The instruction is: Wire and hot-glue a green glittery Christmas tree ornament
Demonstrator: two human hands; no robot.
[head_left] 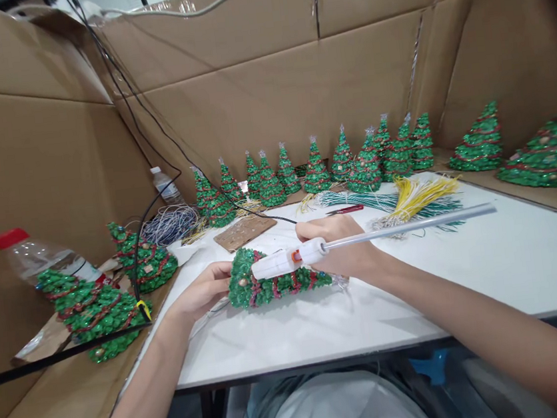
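A small green Christmas tree (pixel 272 285) with red trim lies on its side above the white table (pixel 516 262), base toward the left. My left hand (pixel 205 292) grips its base end, fingers curled round it. My right hand (pixel 341 249) is closed on a white glue gun (pixel 289 260) whose nozzle end rests against the tree, and a long glue stick (pixel 411 226) juts out to the right from the gun's back.
A row of several finished green trees (pixel 314 168) stands along the back against cardboard walls. Bundles of yellow and green wires (pixel 420 196), red-handled scissors (pixel 344 210), a cardboard piece (pixel 243 232), two plastic bottles (pixel 37 258), more trees left (pixel 146 257) and right (pixel 548 155).
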